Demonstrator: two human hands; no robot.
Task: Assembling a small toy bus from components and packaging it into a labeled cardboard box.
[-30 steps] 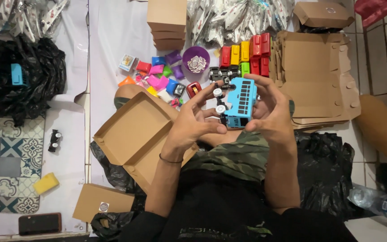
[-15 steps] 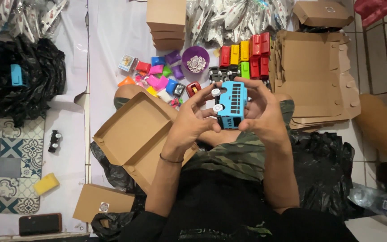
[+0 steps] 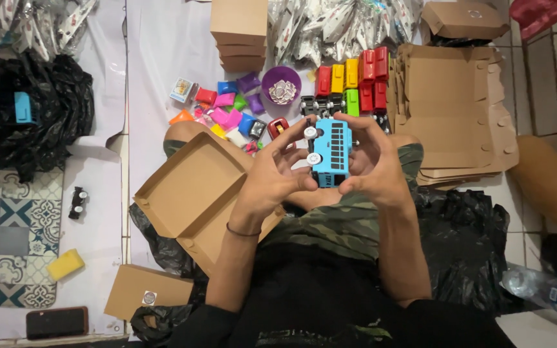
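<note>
A light blue toy bus [image 3: 331,152] with white wheels is held up over my lap between both hands. My left hand [image 3: 272,177] grips its left side near the wheels, fingers curled around it. My right hand [image 3: 372,164] clasps its right side. An open brown cardboard box [image 3: 195,193] lies on my left thigh, just left of my left hand, with nothing in it.
Red, yellow and green toy vehicles [image 3: 352,80] and small coloured toy pieces [image 3: 227,109] lie beyond my knees beside a purple bowl [image 3: 282,82]. Folded boxes [image 3: 238,29] stack at the back; flat cardboard sheets [image 3: 459,109] lie right. Black plastic bags [image 3: 27,116] sit left.
The blue bus has turned upright in my hands and shifted slightly left and down; my fingers have regripped its sides.
</note>
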